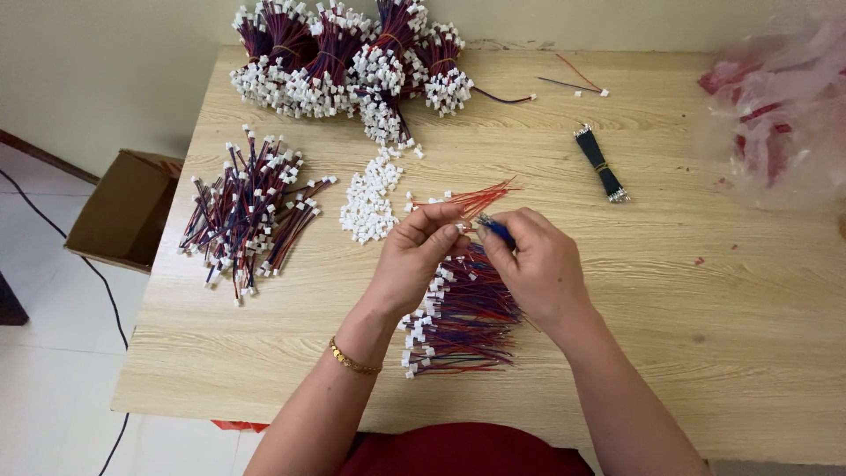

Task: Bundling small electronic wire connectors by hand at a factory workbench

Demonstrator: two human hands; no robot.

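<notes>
both hands meet at the worktop [687, 291] centre: left hand [421, 251] pinches a white connector, right hand [533, 260] pinches a blue wire [496, 231]. finished bundles [344, 57] at 12 o'clock, loose connectors [368, 201] and unfinished wires [463, 317] remain.

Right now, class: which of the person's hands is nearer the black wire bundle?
Right. The right hand lies below-left of the black wire bundle; the left hand sits farther left, beyond the right hand.

Bright, even light with soft shadows; sharp focus (the plastic bag [784, 106] at right looks blurred).
</notes>
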